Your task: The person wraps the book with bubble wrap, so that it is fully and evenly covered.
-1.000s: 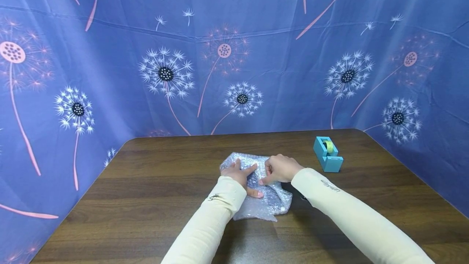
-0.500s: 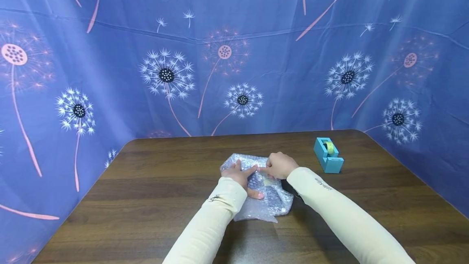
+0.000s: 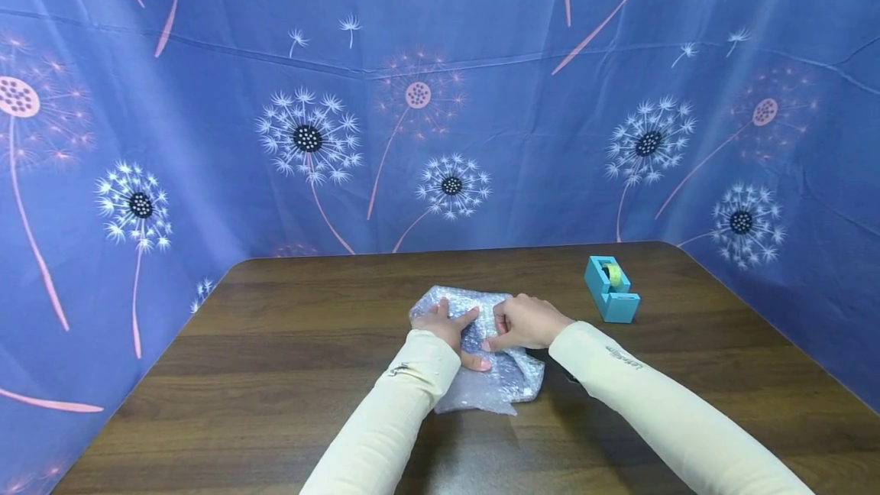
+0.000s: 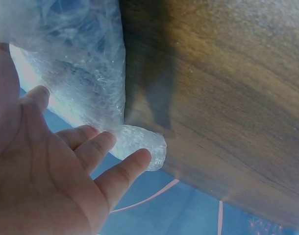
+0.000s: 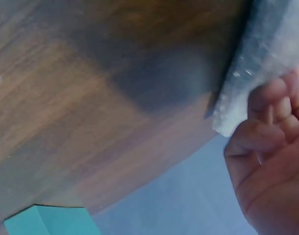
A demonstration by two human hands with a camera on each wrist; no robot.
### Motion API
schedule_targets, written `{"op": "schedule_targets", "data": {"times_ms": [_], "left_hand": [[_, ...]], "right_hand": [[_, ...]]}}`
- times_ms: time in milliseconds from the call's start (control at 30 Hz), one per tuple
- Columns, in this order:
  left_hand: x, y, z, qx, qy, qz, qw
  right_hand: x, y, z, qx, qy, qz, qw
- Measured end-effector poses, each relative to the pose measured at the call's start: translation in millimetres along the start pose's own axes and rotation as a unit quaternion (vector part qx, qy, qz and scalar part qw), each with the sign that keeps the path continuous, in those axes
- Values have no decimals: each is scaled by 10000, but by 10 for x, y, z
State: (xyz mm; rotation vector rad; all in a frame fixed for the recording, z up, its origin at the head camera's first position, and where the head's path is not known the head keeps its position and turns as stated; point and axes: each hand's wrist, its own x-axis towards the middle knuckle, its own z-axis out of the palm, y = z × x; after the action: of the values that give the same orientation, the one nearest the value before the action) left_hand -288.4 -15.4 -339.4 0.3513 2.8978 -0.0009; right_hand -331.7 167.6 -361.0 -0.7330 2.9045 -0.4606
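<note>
A bundle of clear bubble wrap (image 3: 509,382) lies on the wooden table, with a ragged edge at its near side. My left hand (image 3: 442,326) rests on its left part with fingers and thumb spread. In the left wrist view the straight fingertips (image 4: 139,159) overlap the wrap's rim. At the bundle's right part, my right hand (image 3: 528,322) has its fingers curled and its thumb stretched out onto the wrap's top. The right wrist view has those curled fingers (image 5: 260,134) beside the wrap's edge (image 5: 272,44), with nothing showing in them. What the wrap encloses is hidden.
A teal tape dispenser (image 3: 622,308) with a yellow-green tape roll (image 3: 613,275) stands to the right, beyond my right forearm. Dark wood tabletop (image 3: 289,342) surrounds the bundle. A blue curtain (image 3: 536,136) with dandelion prints hangs behind the table's far edge.
Half a second ago my right index finger pointed straight at the left fingertips, with a small yellowish patch visible below it. Now that finger is curled and the thumb touches the wrap. My left hand stays put.
</note>
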Motion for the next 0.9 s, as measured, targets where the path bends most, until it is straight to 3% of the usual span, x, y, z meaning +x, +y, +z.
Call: {"op": "schedule_targets", "data": {"times_ms": [133,233,400,500,667,900], "left_hand": [[-9,-3,-4,51,25,-17,10000],[35,-11,27,90,45,-37,9999],[180,-46,146,162,185,31,9997],[148,-44,125,155,219,43,9996],[1,-15,9,63,130,22,9999],[11,-14,12,-13,74,45,10000]], "right_hand": [[47,42,-22,536,-229,83,9983],[100,81,-10,859,-189,268,9958],[187,88,53,638,136,667,9956],[210,68,79,395,253,753,9961],[177,54,74,258,270,389,9985],[96,13,9,366,-102,189,9991]]}}
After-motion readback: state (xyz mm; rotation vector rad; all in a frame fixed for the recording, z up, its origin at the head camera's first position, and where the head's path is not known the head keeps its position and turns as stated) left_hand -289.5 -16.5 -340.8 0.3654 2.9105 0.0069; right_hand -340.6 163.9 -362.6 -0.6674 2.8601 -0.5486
